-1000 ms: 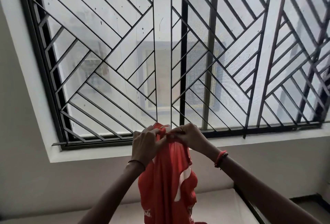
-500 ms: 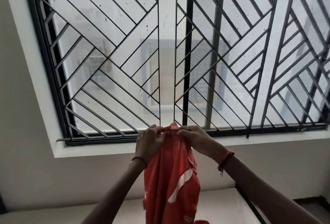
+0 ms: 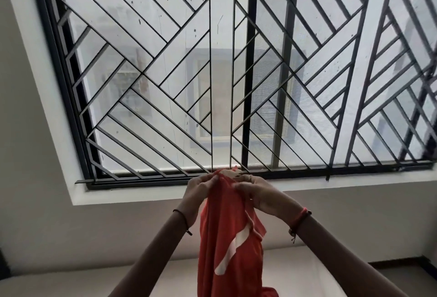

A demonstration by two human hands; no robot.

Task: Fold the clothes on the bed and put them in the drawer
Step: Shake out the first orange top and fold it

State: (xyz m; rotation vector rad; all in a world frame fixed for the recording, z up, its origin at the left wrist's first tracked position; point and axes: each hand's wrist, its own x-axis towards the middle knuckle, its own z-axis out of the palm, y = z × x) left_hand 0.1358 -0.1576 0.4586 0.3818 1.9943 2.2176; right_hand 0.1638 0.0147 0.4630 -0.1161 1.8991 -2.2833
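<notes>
**Red shirt held up in front of the barred window**

Red shirt (image 3: 227,237) hangs lengthwise from both hands, raised in the air in front of the window (image 3: 307,84), with its lower part running out of the bottom of the view. The left hand (image 3: 199,189) pinches the bunched top edge from one side. The right hand (image 3: 256,191) pinches it from the other, so close that the fingertips nearly meet over the cloth.

A white curved stripe (image 3: 233,253) sweeps diagonally across the front of the fabric. At the very top, between the two hands, a pale patch (image 3: 230,173) shows on the cloth. It is too small and blurred to read, and I cannot make out any lettering elsewhere on the shirt.

A thin dark thread (image 3: 183,220) circles the left wrist, a red cord (image 3: 299,220) circles the right, and a ring (image 3: 249,176) sits on a right finger.

Behind the shirt, a black grille (image 3: 165,84) of slanted bars covers the spotted glass above a white sill (image 3: 354,182). Below the hands lies the pale bed (image 3: 290,275), against the grey wall (image 3: 47,225).
</notes>
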